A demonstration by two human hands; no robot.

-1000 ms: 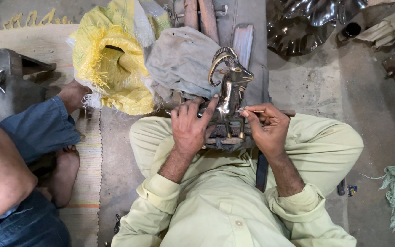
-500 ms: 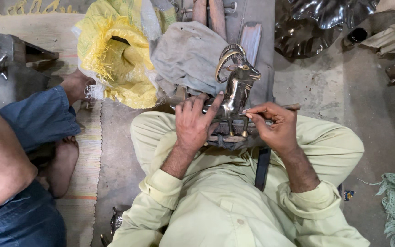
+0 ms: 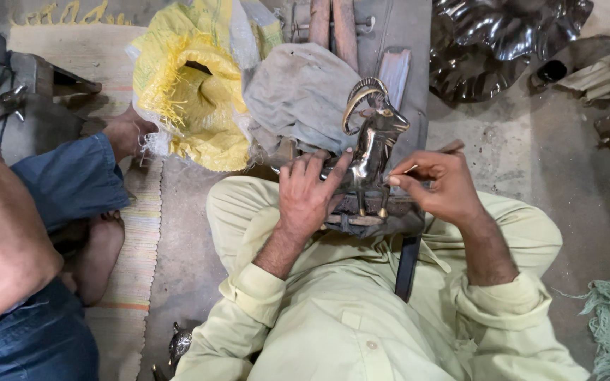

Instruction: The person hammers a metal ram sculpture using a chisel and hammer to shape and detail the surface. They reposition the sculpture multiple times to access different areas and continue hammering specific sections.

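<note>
- While the brass goat figurine (image 3: 374, 144) stands upright on a dark block across the person's lap, with its curled horns at the top and its head toward the right, the step in hand looks like fine detail work on its flank.
- A thin tool (image 3: 428, 160), pinched at the figurine's right side, has its tip at or just beside the metal body; whether it truly touches is too small to tell.
- The next move, as I judge it, calls for a steady brace from one side and short, controlled strokes from the other, since the piece stands on a narrow base and could tip.
- The left hand (image 3: 308, 194) lies palm down against the figurine's left side, fingers spread and loosely extended, the index finger reaching up along the body: a brace, not a wrapped grasp.
- The right hand (image 3: 440, 185) has its fingers closed in a pen-like pinch on the thin tool, wrist bent inward, forearm resting across the thigh.
- Just beyond the figurine lie a grey cloth (image 3: 298, 95) and a yellow woven sack (image 3: 192, 99).
- At the left, well apart, sits 1 other person in a blue sleeve (image 3: 72, 180), whose hand touches the sack.
</note>
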